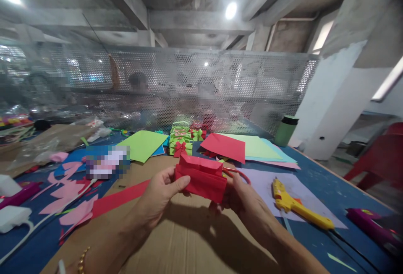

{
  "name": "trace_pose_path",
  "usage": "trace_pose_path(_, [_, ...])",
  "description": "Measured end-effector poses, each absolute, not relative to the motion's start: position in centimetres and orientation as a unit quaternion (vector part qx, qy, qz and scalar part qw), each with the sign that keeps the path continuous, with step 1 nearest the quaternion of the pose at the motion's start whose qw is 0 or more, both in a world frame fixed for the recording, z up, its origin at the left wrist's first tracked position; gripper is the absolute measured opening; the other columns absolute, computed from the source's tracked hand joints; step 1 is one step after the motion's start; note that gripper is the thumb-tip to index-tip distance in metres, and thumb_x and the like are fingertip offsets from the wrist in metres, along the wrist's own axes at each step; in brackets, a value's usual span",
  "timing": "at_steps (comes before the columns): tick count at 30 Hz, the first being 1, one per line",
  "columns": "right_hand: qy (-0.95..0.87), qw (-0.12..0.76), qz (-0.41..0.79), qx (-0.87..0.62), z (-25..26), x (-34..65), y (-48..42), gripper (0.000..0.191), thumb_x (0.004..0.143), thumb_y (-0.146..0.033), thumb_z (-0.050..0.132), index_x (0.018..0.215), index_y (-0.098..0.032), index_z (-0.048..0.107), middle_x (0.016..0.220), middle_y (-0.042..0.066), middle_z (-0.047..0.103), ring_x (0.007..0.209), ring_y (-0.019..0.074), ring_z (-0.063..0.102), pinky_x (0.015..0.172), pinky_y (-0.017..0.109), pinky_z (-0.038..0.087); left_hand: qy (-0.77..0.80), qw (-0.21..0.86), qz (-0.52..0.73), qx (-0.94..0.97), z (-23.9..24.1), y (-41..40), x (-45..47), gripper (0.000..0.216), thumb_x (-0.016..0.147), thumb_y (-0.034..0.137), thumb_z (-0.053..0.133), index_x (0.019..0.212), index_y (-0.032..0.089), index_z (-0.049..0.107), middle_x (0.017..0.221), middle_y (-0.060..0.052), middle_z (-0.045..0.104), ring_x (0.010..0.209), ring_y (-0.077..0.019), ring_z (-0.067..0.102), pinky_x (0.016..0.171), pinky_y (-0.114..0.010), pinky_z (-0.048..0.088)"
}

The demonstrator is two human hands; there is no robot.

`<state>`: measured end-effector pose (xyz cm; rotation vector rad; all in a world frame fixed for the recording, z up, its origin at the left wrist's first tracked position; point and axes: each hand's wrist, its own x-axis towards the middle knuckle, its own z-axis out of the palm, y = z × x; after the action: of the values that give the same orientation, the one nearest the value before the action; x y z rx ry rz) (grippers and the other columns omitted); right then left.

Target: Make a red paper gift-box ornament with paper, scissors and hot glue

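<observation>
Both my hands hold a folded red paper box point(201, 177) above a sheet of brown cardboard point(185, 240). My left hand point(160, 196) grips its left end, thumb pressed on the front. My right hand point(242, 200) is closed on its right side from behind, fingers partly hidden by the paper. A red loop, perhaps scissor handles point(241, 173), shows just past my right hand.
A yellow glue gun point(297, 204) lies to the right on pale paper. Green gift boxes with red bows point(181, 142), sheets of green point(143, 144) and red paper point(225, 146), pink cut-outs point(72, 200), a red strip point(118, 198) and a green bottle point(286, 130) surround the cardboard. A perforated screen point(176, 85) stands behind.
</observation>
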<state>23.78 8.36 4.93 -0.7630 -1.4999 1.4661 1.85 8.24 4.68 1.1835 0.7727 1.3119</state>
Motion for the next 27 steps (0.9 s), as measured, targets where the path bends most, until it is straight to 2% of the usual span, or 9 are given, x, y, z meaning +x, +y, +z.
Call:
trace_pose_path(4, [-0.667,0.403,0.526,-0.342,4.82,23.66,8.42,0.055,0.089,-0.059,0.062,0.12,-0.014,0.063,0.071,0.006,0.071,0.061,0.0168,0.066,0.064,0.03,0.051,0.336,0.561,0.549,0.52,4.5,8.22,2.01,0.031,0.079,0.037,0.078,0.097,0.012,0.072,0.088,-0.007,0.073,0.07,-0.0134,0.061,0.068,-0.026,0.049])
trace_pose_path(6, [-0.668,0.399,0.513,-0.362,4.81,23.56,8.49,0.049,0.087,-0.055,0.066,0.115,-0.015,0.063,0.072,0.004,0.071,0.059,0.0153,0.064,0.06,0.028,0.05,0.334,0.563,0.547,0.522,4.5,8.1,2.08,0.029,0.08,0.036,0.078,0.097,0.013,0.073,0.087,-0.007,0.074,0.07,-0.0135,0.062,0.069,-0.026,0.049])
trace_pose_path(8, [-0.657,0.405,0.514,-0.373,4.85,23.46,8.53,0.044,0.086,-0.056,0.067,0.102,-0.015,0.066,0.07,0.004,0.07,0.057,0.0144,0.063,0.057,0.026,0.049,0.331,0.57,0.542,0.522,4.58,7.94,2.13,0.03,0.079,0.036,0.079,0.098,0.013,0.073,0.089,-0.008,0.074,0.072,-0.0144,0.063,0.07,-0.026,0.05])
trace_pose_path(11, [-0.638,0.416,0.523,-0.384,4.97,23.3,8.49,0.043,0.083,-0.057,0.069,0.092,-0.015,0.066,0.064,0.002,0.067,0.055,0.0135,0.063,0.055,0.025,0.049,0.338,0.576,0.532,0.52,4.8,7.73,2.19,0.034,0.076,0.036,0.081,0.099,0.013,0.073,0.089,-0.008,0.075,0.07,-0.014,0.063,0.068,-0.026,0.05])
trace_pose_path(17, [-0.611,0.435,0.526,-0.4,4.79,23.18,8.66,0.046,0.076,-0.06,0.074,0.089,-0.015,0.068,0.061,0.0,0.067,0.046,0.0115,0.062,0.048,0.022,0.044,0.347,0.586,0.52,0.515,4.88,7.7,2.27,0.037,0.07,0.036,0.084,0.095,0.011,0.072,0.085,-0.009,0.075,0.068,-0.0151,0.062,0.066,-0.028,0.051])
trace_pose_path(23, [-0.617,0.432,0.526,-0.395,4.83,23.28,8.76,0.044,0.078,-0.059,0.073,0.085,-0.016,0.068,0.064,0.001,0.066,0.045,0.011,0.061,0.047,0.023,0.045,0.335,0.604,0.512,0.51,4.77,7.65,2.31,0.038,0.072,0.032,0.084,0.101,0.012,0.07,0.093,-0.01,0.075,0.073,-0.0155,0.064,0.071,-0.029,0.05])
trace_pose_path(27, [-0.62,0.423,0.534,-0.39,4.99,23.23,8.67,0.044,0.079,-0.058,0.073,0.093,-0.017,0.068,0.063,0.001,0.066,0.047,0.0116,0.061,0.048,0.024,0.047,0.359,0.597,0.52,0.494,4.44,7.94,2.16,0.041,0.07,0.031,0.085,0.102,0.011,0.07,0.092,-0.011,0.076,0.071,-0.0159,0.065,0.069,-0.029,0.051])
